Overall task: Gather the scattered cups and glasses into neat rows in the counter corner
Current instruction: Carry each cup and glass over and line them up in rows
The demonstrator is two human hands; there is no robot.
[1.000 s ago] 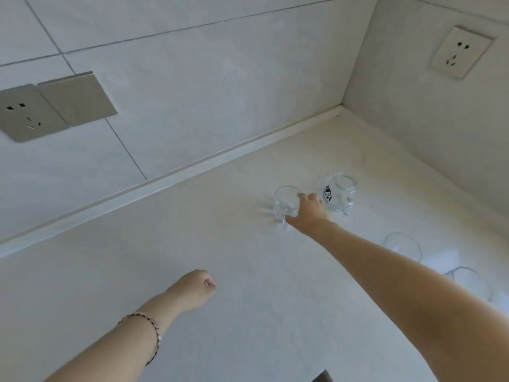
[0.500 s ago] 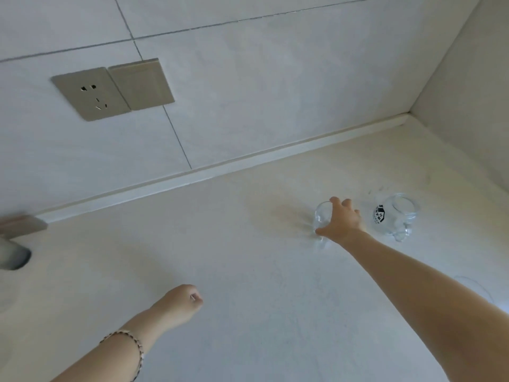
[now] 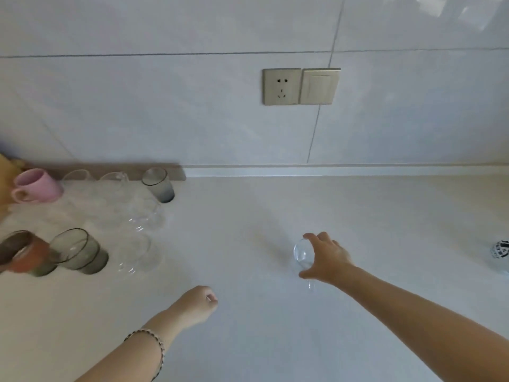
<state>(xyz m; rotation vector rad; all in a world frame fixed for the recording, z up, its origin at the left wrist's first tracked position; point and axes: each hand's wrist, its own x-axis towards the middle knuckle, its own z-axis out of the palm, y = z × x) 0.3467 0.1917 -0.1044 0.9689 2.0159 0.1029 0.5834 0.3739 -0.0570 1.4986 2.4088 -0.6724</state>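
The pale counter (image 3: 261, 326) is spread beneath the grip, and the tiled wall (image 3: 192, 119) is met well behind it, where a socket (image 3: 281, 86) and a switch plate (image 3: 319, 86) are mounted. Far to the left of the grip a cluster of drinkware is gathered, so the destination is judged to lie there. In it are a pink mug (image 3: 38, 186), a smoky tumbler (image 3: 159, 184) at the back, a second smoky tumbler (image 3: 80, 250) nearer, a reddish-brown cup (image 3: 22, 255) and several clear glasses (image 3: 137, 244).

The right hand (image 3: 327, 260) is wrapped sideways round a small clear glass (image 3: 303, 253), fingers over the far side and thumb on the near side, probably so that it can be moved leftward upright. The left hand (image 3: 198, 301), with a bracelet (image 3: 148, 340) at its wrist, is kept below and left of the grip. It is curled into a fist with nothing seen in it, and is apparently idle.

The corner itself is cut off at the left edge. The clear glasses cannot be separated or counted with confidence. Whether the held glass is lifted or resting on the counter cannot be told. A printed glass mug (image 3: 501, 253), far right of the grip, is clipped by the frame, and its print cannot be read.
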